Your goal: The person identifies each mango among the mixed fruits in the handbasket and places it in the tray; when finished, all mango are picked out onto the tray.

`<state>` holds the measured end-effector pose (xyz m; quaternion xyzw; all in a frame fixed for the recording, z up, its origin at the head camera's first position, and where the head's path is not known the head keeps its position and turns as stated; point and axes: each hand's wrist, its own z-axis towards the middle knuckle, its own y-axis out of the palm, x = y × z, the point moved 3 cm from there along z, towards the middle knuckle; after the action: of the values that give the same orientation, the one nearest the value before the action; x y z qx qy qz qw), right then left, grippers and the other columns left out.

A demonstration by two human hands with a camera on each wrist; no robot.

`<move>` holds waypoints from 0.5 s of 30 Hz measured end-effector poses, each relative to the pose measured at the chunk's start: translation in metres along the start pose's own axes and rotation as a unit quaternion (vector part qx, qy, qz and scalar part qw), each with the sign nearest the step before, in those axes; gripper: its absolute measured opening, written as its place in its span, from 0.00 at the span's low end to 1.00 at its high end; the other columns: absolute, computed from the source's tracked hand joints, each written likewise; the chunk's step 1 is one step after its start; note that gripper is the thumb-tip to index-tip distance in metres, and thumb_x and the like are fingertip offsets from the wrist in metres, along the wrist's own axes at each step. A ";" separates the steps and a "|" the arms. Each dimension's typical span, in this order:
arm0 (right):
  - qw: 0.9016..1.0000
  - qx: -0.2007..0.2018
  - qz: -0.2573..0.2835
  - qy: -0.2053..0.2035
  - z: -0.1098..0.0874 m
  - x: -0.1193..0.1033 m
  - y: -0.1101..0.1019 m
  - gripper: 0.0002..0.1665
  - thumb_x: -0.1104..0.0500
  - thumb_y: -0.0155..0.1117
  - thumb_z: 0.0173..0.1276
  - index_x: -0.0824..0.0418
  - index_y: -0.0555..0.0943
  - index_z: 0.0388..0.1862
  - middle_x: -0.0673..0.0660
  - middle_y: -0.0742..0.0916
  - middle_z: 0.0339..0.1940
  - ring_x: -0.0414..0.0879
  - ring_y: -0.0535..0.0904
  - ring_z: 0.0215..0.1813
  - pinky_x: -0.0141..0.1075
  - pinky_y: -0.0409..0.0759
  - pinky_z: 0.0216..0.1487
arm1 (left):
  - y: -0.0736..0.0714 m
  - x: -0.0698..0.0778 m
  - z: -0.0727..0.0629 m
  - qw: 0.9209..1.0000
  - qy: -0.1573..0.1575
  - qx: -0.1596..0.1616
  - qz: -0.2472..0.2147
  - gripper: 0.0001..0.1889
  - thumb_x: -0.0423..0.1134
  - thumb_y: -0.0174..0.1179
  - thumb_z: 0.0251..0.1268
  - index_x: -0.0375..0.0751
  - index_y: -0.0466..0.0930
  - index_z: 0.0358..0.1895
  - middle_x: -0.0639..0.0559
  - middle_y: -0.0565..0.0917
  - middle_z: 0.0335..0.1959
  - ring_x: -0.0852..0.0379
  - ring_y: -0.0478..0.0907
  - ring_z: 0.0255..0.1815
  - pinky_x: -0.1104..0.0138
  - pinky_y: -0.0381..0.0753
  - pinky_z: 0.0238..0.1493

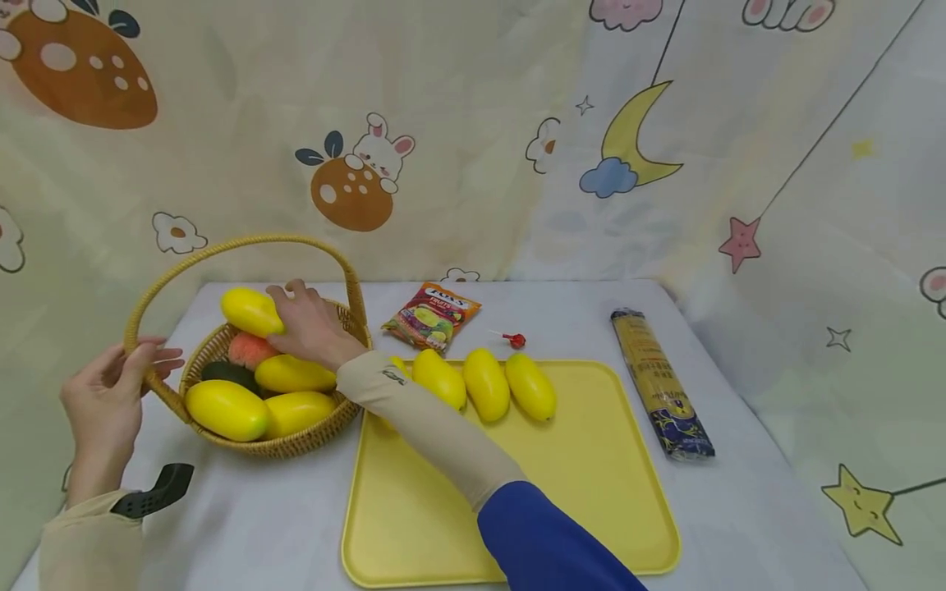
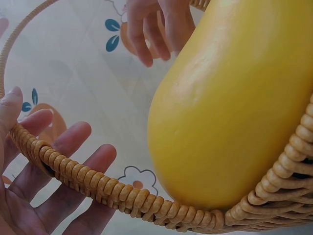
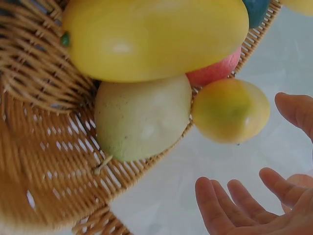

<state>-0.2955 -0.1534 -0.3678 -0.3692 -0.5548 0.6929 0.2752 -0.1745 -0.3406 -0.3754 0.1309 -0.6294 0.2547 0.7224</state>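
A wicker basket point(image 1: 296, 443) at the left holds several yellow mangoes point(image 1: 229, 409), a peach-coloured fruit point(image 1: 250, 349) and a dark green fruit point(image 1: 231, 375). My left hand point(image 1: 111, 402) holds the base of the handle loosely, thumb in front and spread fingers point(image 2: 98, 156) behind it. Over the basket's far side, my right hand point(image 1: 314, 324) reaches beside the uppermost mango point(image 1: 251, 312). In the right wrist view its fingers are spread and apart from the nearest yellow fruit point(image 3: 232, 111). A pale fruit with a stem point(image 3: 142, 120) also shows there.
A yellow tray point(image 1: 576, 492) carries several mangoes point(image 1: 486, 386) along its far edge, partly behind my right forearm. Behind it lie an orange-red candy bag point(image 1: 432, 316) and a red lollipop point(image 1: 517, 340). A noodle packet point(image 1: 661, 382) lies at the right.
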 end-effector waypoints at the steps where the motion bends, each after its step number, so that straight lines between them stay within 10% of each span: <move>1: 1.000 -0.002 -0.001 0.001 0.002 -0.001 0.002 0.41 0.40 0.59 0.67 0.45 0.57 0.75 0.51 0.65 0.70 0.41 0.72 0.58 0.30 0.78 0.47 | 0.001 0.000 0.000 1.000 -0.001 0.004 0.014 0.17 0.44 0.57 0.68 0.39 0.81 0.54 0.66 0.85 0.32 0.71 0.83 0.34 0.86 0.75 0.38; 15: 0.999 -0.043 -0.015 0.021 0.019 -0.022 0.016 0.43 0.36 0.60 0.64 0.41 0.55 0.74 0.46 0.66 0.67 0.38 0.70 0.54 0.27 0.76 0.50 | 0.002 -0.003 0.002 0.999 0.014 0.021 0.037 0.16 0.42 0.57 0.69 0.37 0.82 0.53 0.67 0.85 0.32 0.71 0.83 0.33 0.86 0.76 0.37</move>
<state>-0.2980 -0.1856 -0.3767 -0.3870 -0.5837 0.6562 0.2809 -0.1771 -0.3403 -0.3786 0.1192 -0.6182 0.2957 0.7184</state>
